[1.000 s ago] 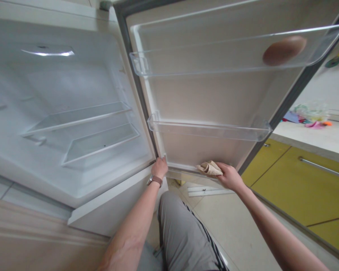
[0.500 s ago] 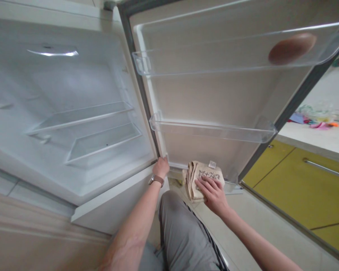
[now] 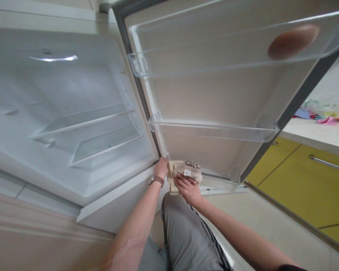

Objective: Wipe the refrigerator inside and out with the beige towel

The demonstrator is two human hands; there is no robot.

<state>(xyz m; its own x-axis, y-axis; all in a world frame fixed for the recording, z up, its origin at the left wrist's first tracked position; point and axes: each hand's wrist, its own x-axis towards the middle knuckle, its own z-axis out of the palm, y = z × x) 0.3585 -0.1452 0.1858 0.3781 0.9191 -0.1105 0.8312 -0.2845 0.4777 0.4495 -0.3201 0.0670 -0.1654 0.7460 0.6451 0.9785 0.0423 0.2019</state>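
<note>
While the left hand (image 3: 161, 167) curls at the lower hinge-side corner of the open fridge door (image 3: 214, 98), the right hand (image 3: 190, 192) lies on a folded beige cloth (image 3: 181, 168), fingers slightly apart and flat against the fabric. Its thumb is hidden, so one cannot tell whether it pinches; what the left fingers grip is likewise unclear. The cloth sits at the door's bottom edge, just beside the left hand. Above are a lower clear shelf (image 3: 211, 131) and an upper clear shelf (image 3: 203, 62).
</note>
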